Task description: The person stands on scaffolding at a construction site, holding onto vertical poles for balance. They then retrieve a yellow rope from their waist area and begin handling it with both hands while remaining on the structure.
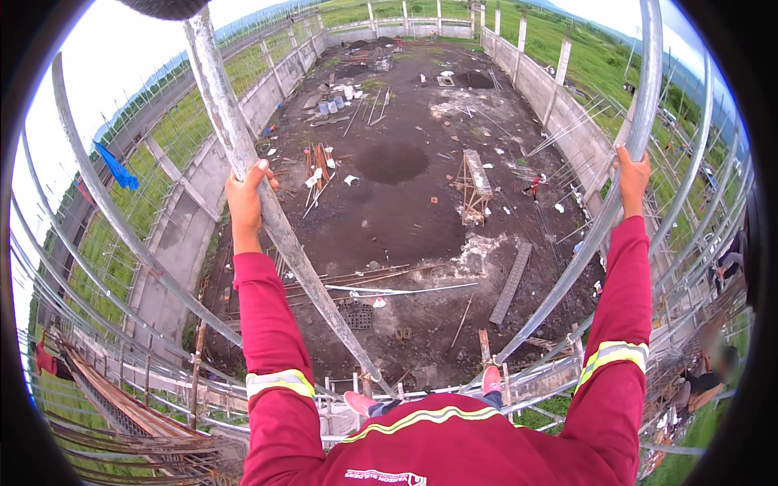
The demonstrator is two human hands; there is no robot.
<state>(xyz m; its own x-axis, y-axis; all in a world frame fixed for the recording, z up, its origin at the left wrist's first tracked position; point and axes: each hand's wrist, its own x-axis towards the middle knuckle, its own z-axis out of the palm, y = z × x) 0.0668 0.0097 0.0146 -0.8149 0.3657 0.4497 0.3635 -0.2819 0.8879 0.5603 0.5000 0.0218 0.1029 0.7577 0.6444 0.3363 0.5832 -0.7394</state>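
My left hand (246,196) is closed round a thick, scuffed grey metal pipe (285,240) that slants from the upper left down to near my feet. On the other side, my right hand (633,176) has its fingers wrapped round a smoother grey pipe (580,263), which leans outward toward the upper right. Both arms are stretched forward in red sleeves with reflective bands. Below, my pink shoes (361,403) stand apart near the lower ends of the two pipes. What bears my feet is only partly visible.
I am high above a walled dirt yard. A dark soil mound (392,163), a wooden trestle (476,186) and a perforated metal plank (510,283) lie below. More curved-looking pipes (121,231) rise on both sides. A person (703,381) is at the lower right.
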